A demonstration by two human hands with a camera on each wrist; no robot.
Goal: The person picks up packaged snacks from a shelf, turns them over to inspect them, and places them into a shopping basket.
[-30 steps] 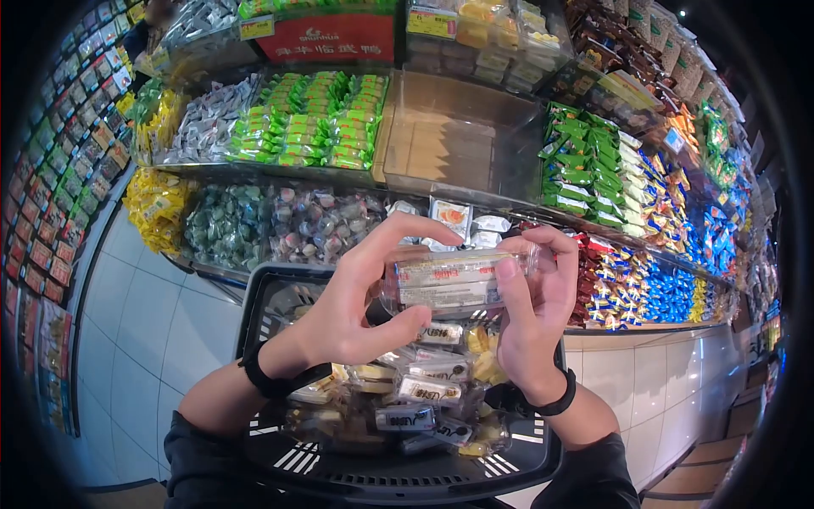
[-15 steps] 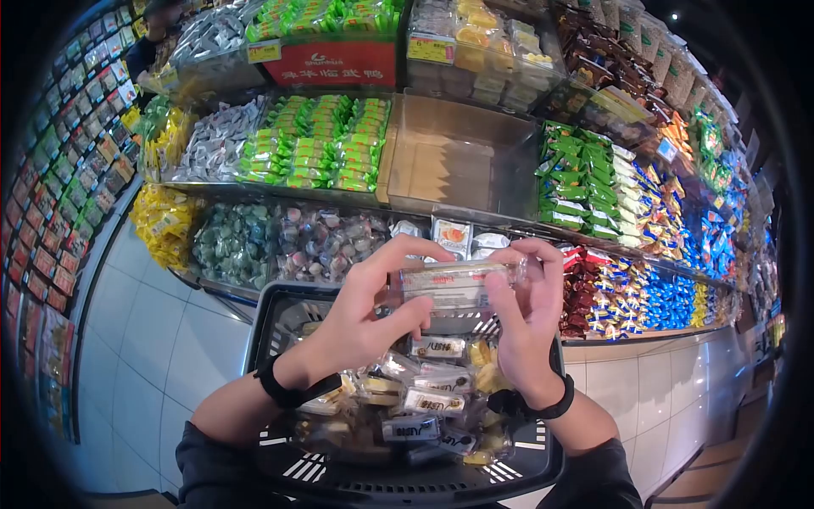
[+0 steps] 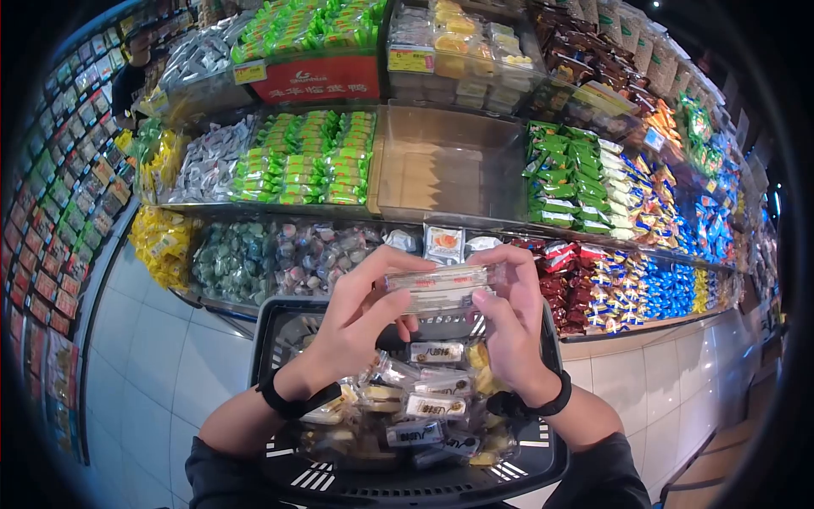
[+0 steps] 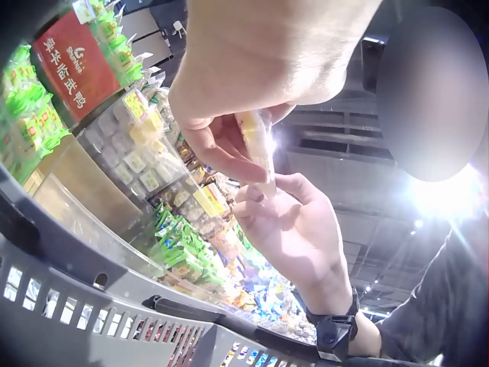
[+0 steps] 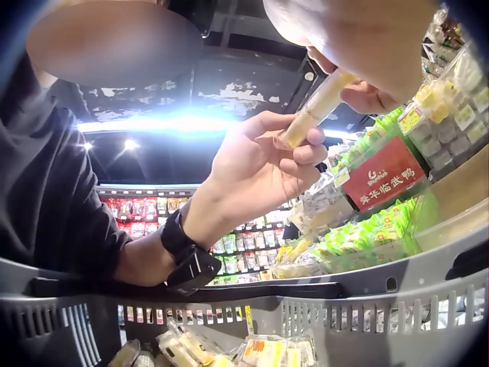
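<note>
Both hands hold one clear-wrapped snack bar (image 3: 441, 287) up in front of the body, its white back label with red and dark print facing the head view. My left hand (image 3: 349, 307) grips its left end between thumb and fingers. The right hand (image 3: 511, 327) pinches the other end, thumb at the lower edge. From the side, in the right wrist view, the bar (image 5: 319, 111) shows a pale yellow filling. Below the hands is a dark grey shopping basket (image 3: 263, 343), holding several similar wrapped bars (image 3: 435, 405) with white labels.
Tiered snack bins stand ahead, with green packets (image 3: 303, 157), a bare bin (image 3: 441, 165), dark green packets (image 3: 564, 174) and blue packets (image 3: 666, 284). A rack of packets (image 3: 51, 246) lines the left. Another person (image 3: 130, 81) stands at the far left. Tiled floor (image 3: 140, 365) lies beside the basket.
The snack bar has tipped so its label looks narrower, and both hands sit closer together around it. The shelves have shifted slightly lower in the head view.
</note>
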